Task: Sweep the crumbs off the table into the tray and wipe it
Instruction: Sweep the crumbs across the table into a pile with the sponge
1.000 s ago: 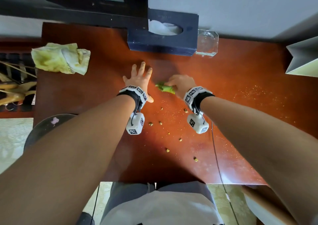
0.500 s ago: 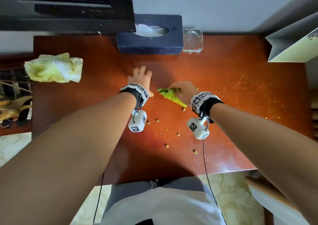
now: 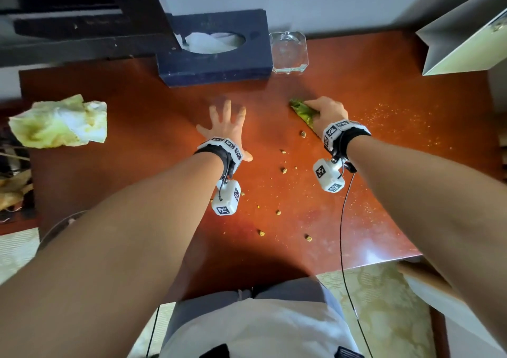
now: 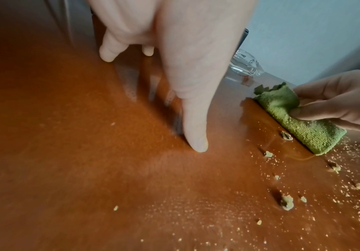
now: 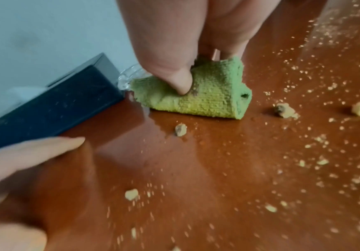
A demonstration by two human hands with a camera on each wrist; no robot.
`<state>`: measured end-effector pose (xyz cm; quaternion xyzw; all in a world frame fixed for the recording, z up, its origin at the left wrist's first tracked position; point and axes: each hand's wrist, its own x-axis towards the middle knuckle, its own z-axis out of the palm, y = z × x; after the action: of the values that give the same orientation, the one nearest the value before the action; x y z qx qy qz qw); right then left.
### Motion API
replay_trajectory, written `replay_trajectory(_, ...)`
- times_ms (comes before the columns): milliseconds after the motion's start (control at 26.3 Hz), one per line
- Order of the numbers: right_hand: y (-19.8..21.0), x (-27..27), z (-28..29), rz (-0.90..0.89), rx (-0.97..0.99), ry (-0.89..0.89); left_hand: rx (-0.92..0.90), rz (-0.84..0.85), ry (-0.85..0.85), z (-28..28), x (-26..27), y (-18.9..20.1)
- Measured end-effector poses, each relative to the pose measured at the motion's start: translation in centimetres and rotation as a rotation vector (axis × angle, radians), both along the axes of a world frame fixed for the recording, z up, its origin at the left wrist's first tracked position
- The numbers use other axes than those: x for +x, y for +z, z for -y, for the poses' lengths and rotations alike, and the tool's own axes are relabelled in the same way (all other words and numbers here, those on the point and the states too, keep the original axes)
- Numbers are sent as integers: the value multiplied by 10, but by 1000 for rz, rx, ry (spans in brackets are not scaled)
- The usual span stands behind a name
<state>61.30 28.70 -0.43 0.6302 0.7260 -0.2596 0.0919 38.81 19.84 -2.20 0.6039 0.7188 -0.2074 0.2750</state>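
On the polished reddish-brown wooden table (image 3: 131,127), a rolled green terry cloth (image 5: 207,95) is pressed flat against the surface under the right hand (image 3: 325,112). The cloth is clamped between the thumb (image 5: 174,74) on its near side and the curled fingers behind it, as seen in the right wrist view. Its lower edge is in contact with the tabletop, and a wet sheen is visible on the wood directly in front of it.

The left hand (image 3: 226,127) is laid on the table to the left of the cloth, well apart from it, with fingers straight and spread; nothing is held. In the left wrist view the thumb tip (image 4: 197,142) is seen touching the wood.

Pale yellowish crumbs (image 3: 284,170) are scattered between and nearer than the two wrists, with one larger piece just beside the cloth's near end (image 4: 286,135). A finer dusting of crumbs (image 3: 397,119) is spread over the right part of the table.

At the far edge, a dark blue tissue box (image 3: 216,64) is placed against the wall, with a clear glass ashtray (image 3: 288,52) just beside it on the right. A crumpled yellow-white rag (image 3: 60,123) is seen at the table's left edge. No tray can be identified with certainty in any view.
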Motion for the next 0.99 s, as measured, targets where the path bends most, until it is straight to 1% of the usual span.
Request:
replay_trajectory(76,5,-7,10,-11,-21,142,1,3,1,-2,0,0)
replay_trajectory(152,6,-15,31,-6,-91,273,8,5,-5,-4,2,0)
replay_trajectory(229,3,-21,52,20,-115,388,7,-6,-17,-3,1,1)
replay_trajectory(343,-3,-25,80,46,-136,509,21,-35,-58,0,3,3)
replay_trajectory(381,-6,-24,88,59,-169,512,37,-21,-64,2,5,4)
replay_trajectory(457,-10,-25,95,59,-235,450,55,12,-72,2,8,6)
replay_trajectory(533,-5,-23,97,9,-234,362,63,58,-103,1,12,9)
replay_trajectory(571,0,-18,94,-45,-212,292,72,84,-123,1,15,12)
replay_trajectory(648,15,-3,88,-161,-178,88,97,124,-162,-1,22,17)
replay_trajectory(724,22,17,81,-250,-167,-100,110,139,-173,-4,29,20)
replay_trajectory(762,25,24,77,-282,-165,-166,112,141,-171,-5,32,21)
replay_trajectory(914,29,48,59,-423,-114,-364,95,132,-170,-13,49,26)
replay_trajectory(990,28,60,47,-473,-88,-429,90,125,-163,-18,59,29)
